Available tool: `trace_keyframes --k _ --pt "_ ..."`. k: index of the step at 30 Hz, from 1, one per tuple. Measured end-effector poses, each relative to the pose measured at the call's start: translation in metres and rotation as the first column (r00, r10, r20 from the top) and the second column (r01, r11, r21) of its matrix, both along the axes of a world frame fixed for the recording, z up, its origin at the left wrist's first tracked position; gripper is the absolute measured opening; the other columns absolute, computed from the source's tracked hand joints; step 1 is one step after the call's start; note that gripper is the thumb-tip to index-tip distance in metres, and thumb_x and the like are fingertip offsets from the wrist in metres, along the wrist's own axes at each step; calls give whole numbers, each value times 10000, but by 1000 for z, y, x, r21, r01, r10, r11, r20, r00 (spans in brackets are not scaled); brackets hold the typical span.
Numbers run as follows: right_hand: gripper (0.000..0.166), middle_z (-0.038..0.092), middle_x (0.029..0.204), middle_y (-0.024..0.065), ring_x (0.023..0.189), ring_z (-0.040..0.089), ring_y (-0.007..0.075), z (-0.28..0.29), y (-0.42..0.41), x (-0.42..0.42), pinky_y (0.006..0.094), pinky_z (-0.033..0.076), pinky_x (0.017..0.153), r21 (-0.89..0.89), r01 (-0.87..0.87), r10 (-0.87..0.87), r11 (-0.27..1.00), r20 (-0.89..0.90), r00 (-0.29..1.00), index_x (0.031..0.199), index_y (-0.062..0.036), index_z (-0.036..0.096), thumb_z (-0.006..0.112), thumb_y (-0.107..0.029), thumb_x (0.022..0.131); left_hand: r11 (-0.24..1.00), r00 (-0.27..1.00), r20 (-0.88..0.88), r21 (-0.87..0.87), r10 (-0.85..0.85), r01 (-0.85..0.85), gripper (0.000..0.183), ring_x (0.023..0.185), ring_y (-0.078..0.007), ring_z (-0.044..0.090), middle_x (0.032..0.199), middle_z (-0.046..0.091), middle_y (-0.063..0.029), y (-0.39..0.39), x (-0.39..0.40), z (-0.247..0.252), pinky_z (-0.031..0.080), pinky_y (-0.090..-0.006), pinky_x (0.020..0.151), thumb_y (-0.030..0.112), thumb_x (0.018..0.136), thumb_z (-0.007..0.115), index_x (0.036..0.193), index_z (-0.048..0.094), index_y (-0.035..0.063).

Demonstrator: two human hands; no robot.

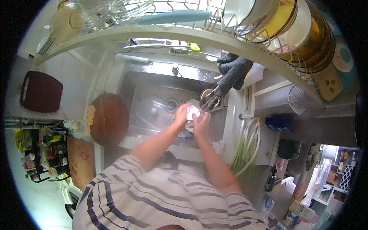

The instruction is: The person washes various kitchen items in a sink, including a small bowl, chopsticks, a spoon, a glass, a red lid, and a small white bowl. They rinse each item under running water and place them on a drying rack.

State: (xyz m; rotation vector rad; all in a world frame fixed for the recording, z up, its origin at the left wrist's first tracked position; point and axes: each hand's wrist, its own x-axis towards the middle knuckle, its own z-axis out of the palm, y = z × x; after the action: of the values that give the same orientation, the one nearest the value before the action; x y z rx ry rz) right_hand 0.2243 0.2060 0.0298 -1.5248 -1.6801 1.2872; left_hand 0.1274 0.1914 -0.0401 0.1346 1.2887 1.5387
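Note:
Over the stainless steel sink [146,115], my left hand [181,116] and my right hand [201,125] both grip a small white rounded object [193,112], which glare keeps from showing clearly. My right thumb lies across its front. Just beyond my right fingers is the dark, shiny end of the faucet [211,99], with a dark grey cloth [234,70] draped over its upper part. The sink drain [171,105] sits left of my hands, and a small whitish round thing [154,111] lies on the basin floor. A pale crumpled item below my hands is partly hidden.
A round wooden board [109,119] rests at the sink's left edge. Long green onions [247,143] hang over the counter's right side. Overhead, a dish rack [184,31] carries bowls [296,31] and glassware. A dark brown cutting board [41,91] is at far left.

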Motion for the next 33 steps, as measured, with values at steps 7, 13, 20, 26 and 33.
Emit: trace_keyframes --k 7,13,20,26,33 --pt "360 565 903 169 516 590 180 -47 46 33 248 478 407 -486 -311 145 817 -349 926 1156 12 364 504 -114 849 859 425 -754 -372 -500 351 276 791 -297 611 823 609 -194 -12 -15 12 464 -389 710 210 877 447 1070 518 28" --pt "429 619 846 111 689 632 198 -56 12 -2 297 491 578 423 -25 -86 906 240 967 1159 37 434 566 -160 802 893 563 -721 -444 -405 74 375 778 -408 599 785 590 -283 -6 26 -15 460 -470 674 254 855 383 972 523 -74" --pt "167 588 603 54 546 576 151 -52 43 19 313 449 523 -396 -313 245 863 -213 946 792 -2 601 595 -169 777 875 379 -789 -438 -484 207 262 731 -449 558 762 582 -267 -8 -8 29 433 -529 618 282 903 377 972 494 57" --pt "281 625 853 181 765 590 349 -36 25 -4 422 439 695 97 149 -143 984 -59 988 997 23 524 493 -215 851 953 695 -674 -298 -252 57 243 423 -178 532 615 576 -122 -2 20 -29 436 -337 420 134 851 342 972 502 -3" --pt "424 406 535 -1 374 302 72 -55 31 24 188 255 362 -808 -469 -227 357 -562 796 799 -105 465 413 -519 876 961 958 -139 85 -250 263 421 795 -130 552 895 602 -39 16 -8 36 404 -220 738 465 892 426 1082 547 110"
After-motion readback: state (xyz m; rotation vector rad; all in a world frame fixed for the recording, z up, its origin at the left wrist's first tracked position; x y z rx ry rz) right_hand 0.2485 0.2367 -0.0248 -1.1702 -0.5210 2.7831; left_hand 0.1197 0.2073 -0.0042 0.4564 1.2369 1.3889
